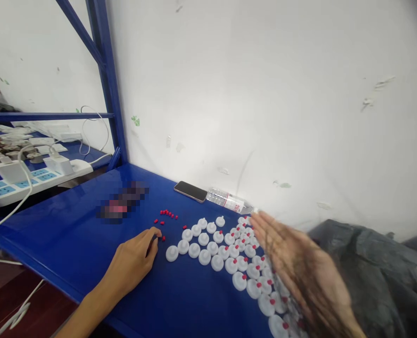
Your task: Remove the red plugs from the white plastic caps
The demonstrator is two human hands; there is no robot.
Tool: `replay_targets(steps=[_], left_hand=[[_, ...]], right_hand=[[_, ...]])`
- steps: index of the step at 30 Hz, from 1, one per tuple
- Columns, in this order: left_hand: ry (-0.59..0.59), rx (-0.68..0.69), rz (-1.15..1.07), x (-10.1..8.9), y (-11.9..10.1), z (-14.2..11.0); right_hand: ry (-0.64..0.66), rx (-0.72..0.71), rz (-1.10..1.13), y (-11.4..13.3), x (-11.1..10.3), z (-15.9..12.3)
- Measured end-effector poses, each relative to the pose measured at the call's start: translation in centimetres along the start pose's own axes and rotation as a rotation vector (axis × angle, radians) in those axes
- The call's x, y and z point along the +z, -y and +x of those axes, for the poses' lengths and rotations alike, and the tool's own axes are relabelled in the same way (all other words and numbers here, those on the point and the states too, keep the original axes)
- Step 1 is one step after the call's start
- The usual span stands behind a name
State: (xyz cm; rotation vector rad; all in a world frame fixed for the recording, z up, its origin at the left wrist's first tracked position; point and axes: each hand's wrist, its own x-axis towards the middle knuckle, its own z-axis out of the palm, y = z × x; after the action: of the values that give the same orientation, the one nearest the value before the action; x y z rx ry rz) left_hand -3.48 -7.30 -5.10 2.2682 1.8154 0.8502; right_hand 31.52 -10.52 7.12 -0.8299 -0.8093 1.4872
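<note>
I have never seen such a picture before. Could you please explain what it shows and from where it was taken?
The hands belong to a person; a camera worn on that person's head looks forward and down. On the blue table lie white round pieces, many with red bits, plus loose red pieces, a phone and a clear bottle. The left hand is beside a loose red piece; whether it pinches anything is unclear. The blurred right hand is open, with nothing visibly held.
</note>
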Motion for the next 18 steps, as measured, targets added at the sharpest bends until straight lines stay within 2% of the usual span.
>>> replay_targets(steps=[7,15,18], left_hand=[[0.003,-0.019,-0.003,0.2,0.2,0.0],[0.015,-0.016,0.013,0.6,0.6,0.0],[-0.002,-0.010,0.011,0.6,0.6,0.0]], right_hand=[[0.108,0.198,0.146,-3.5,0.1,1.6],[0.076,0.200,0.131,-3.5,0.8,1.0],[0.026,0.098,0.065,-4.0,1.0,0.8]])
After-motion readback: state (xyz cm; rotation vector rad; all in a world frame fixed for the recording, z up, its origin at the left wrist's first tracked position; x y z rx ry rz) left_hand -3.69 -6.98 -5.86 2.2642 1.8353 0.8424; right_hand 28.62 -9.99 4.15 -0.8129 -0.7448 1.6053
